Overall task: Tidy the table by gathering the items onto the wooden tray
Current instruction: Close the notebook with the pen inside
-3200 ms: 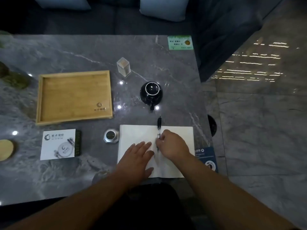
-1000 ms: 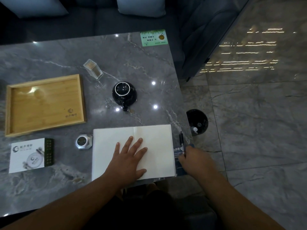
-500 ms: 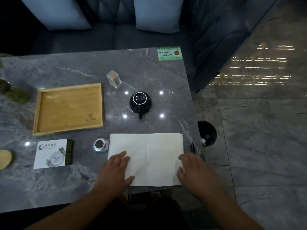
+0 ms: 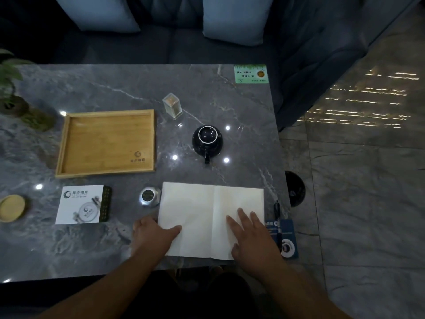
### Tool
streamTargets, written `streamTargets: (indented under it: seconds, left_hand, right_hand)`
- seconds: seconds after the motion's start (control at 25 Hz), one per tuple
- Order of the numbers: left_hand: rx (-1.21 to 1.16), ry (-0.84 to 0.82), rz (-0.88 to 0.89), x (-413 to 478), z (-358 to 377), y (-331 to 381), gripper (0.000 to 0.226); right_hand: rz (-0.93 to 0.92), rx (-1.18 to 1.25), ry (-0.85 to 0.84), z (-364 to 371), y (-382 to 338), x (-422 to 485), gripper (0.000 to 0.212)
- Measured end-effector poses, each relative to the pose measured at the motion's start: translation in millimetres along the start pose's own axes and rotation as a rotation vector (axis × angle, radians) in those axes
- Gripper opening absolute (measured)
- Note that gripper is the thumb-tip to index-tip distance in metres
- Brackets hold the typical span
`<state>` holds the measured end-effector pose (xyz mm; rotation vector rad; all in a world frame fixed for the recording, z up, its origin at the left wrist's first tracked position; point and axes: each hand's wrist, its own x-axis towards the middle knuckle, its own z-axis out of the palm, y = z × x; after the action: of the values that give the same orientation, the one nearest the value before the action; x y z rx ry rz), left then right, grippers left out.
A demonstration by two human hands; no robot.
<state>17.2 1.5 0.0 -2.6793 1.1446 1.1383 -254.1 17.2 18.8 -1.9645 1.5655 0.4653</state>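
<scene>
Wooden tray (image 4: 69, 143) holds nothing; black teapot (image 4: 207, 140) stands beside it.

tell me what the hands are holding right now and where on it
Nothing is lifted. The left hand has fingers at the left edge of the open notebook; the right hand lies flat on its right page.

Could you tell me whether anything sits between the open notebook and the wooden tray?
Partly: the small silver hexagonal object sits at the notebook's far-left corner, toward the wooden tray. Nothing lies inside the tray.
</scene>
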Motion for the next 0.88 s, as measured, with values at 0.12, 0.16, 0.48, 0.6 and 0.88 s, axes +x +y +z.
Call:
streamTargets:
  seconds: [0.12, 0.16, 0.48, 0.6, 0.88]
  left_hand:
    - [0.035, -0.072, -0.059, 7, -3, 5, 0.083]
    - [0.024, -0.108, -0.072, 9, -3, 7, 0.085]
    - [-0.287, -0.221, -0.011, 11, -3, -1, 0.024]
    - [-0.169, -0.151, 0.121, 1, -6, 5, 0.032]
    - [0.05, -0.018, 0.327, -13, -50, 32, 0.037]
  right_hand:
    - [0.007, -0.007, 0.007, 3, -1, 1, 0.078]
    - [0.011, -0.006, 0.007, 3, -1, 1, 0.078]
    - [0.021, 0.021, 0.03, 7, 0, 0, 0.076]
    - [0.045, 0.08, 0.072, 3, -5, 3, 0.076]
    - [-0.061, 0.101, 0.133, -6, -18, 17, 0.071]
